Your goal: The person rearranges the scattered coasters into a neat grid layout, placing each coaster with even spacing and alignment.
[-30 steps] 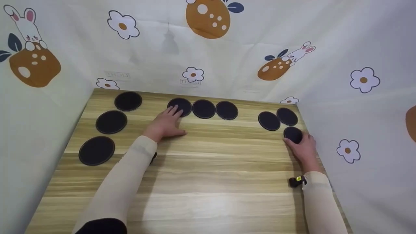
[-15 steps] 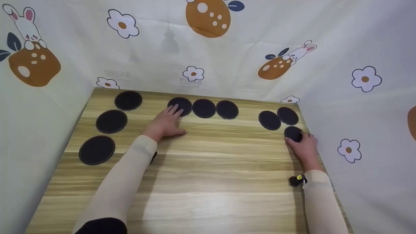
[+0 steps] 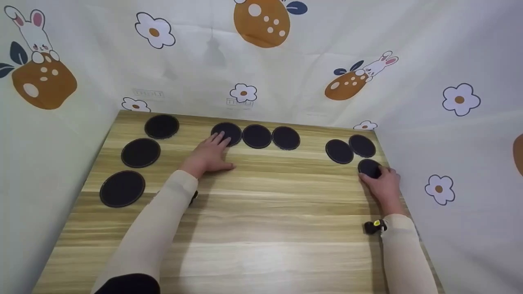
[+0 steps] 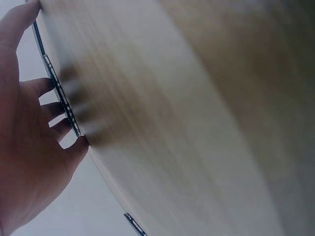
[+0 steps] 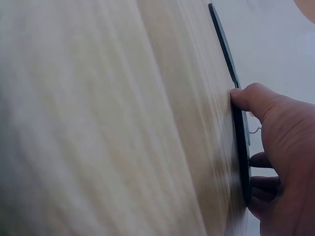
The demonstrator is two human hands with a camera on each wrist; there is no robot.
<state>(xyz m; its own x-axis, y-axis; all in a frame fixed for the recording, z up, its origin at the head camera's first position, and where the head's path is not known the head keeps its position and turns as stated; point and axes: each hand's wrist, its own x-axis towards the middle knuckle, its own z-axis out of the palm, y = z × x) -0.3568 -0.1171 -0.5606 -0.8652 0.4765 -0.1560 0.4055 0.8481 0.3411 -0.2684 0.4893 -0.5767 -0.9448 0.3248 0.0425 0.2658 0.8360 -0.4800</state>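
Observation:
Several round black coasters with stitched-looking rims lie flat on the wooden table. At the back, my left hand (image 3: 207, 156) rests spread fingertips on the leftmost coaster (image 3: 231, 130) of a row of three, its thumb out to the side over the wood. In the left wrist view those fingers (image 4: 44, 86) are on the thin coaster's edge. At the right, my right hand (image 3: 385, 185) holds a coaster (image 3: 368, 167) by its rim between thumb and fingers. The right wrist view shows this coaster (image 5: 240, 140) edge-on, lying on the table. Two more coasters sit just behind it.
Three coasters, among them the middle one (image 3: 141, 152), line the left side of the table (image 3: 261, 220). A fabric wall (image 3: 196, 69) printed with rabbits, flowers and orange fruit shapes encloses the back and both sides. The right forearm lies close to the right wall.

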